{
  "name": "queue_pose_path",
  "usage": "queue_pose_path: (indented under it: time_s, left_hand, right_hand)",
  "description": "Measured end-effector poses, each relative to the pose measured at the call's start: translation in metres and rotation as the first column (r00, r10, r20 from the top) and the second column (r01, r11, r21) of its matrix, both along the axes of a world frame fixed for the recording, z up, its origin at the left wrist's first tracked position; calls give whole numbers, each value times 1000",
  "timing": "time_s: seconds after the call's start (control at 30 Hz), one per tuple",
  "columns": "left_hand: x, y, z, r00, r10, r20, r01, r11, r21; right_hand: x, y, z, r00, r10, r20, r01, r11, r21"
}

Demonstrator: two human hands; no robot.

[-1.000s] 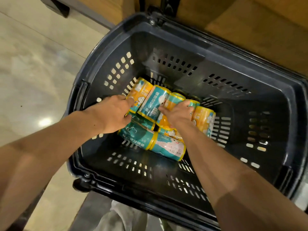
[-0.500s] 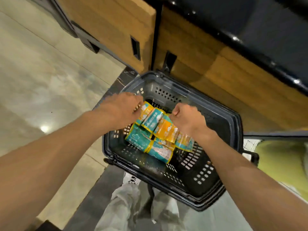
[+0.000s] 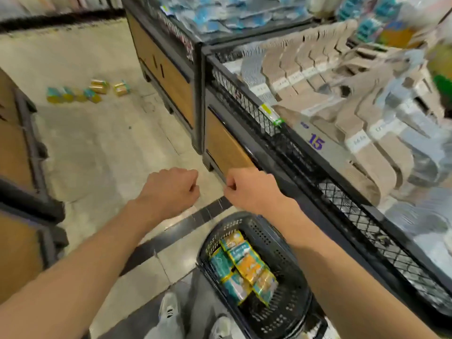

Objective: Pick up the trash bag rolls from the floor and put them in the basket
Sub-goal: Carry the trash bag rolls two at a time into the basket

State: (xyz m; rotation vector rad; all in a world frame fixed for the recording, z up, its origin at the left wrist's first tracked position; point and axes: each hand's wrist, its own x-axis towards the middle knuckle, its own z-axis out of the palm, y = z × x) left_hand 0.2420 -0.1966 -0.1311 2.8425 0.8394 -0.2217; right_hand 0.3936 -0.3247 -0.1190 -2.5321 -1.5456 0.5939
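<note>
A black plastic basket [image 3: 288,243] stands on the floor at the lower middle, and several teal and orange trash bag rolls [image 3: 242,267] lie in it. More trash bag rolls [image 3: 73,94] lie far off on the floor at the upper left, with two orange ones [image 3: 110,87] beside them. My left hand [image 3: 171,189] and my right hand [image 3: 249,189] are raised above the basket, fingers curled shut, with nothing in them.
A store display bin with a black mesh front [image 3: 342,192] runs along the right, filled with beige packaged goods [image 3: 367,133]. Wooden-panelled shelf units stand at the left [image 3: 14,148] and ahead [image 3: 168,69]. My shoes [image 3: 168,309] stand left of the basket on the tiled aisle floor.
Both hands have let go of the rolls and risen out of the basket. My view has lifted from the basket to the aisle, so the floor rolls ahead have come into sight.
</note>
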Motion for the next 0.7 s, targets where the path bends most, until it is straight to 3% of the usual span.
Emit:
queue_pose_path:
  time_s: [0.17,0.3,0.47,0.7]
  left_hand:
    - [-83,75,80,974,207,90,-216,971,106]
    - [-145,125,121,939,305,157,-325,938,122]
    - [-201,182,141,904,378,199,-406,905,129]
    - [-233,292,132,884,442,155,-458,884,96]
  right_hand:
    - [-58,100,80,971,220,92,-222,975,5]
    - [-106,170,121,954,270,129,-276,960,38]
    - [-143,237,145,947,275,167,-291,953,79]
    - [-155,345,136,936,296,190,-308,950,39]
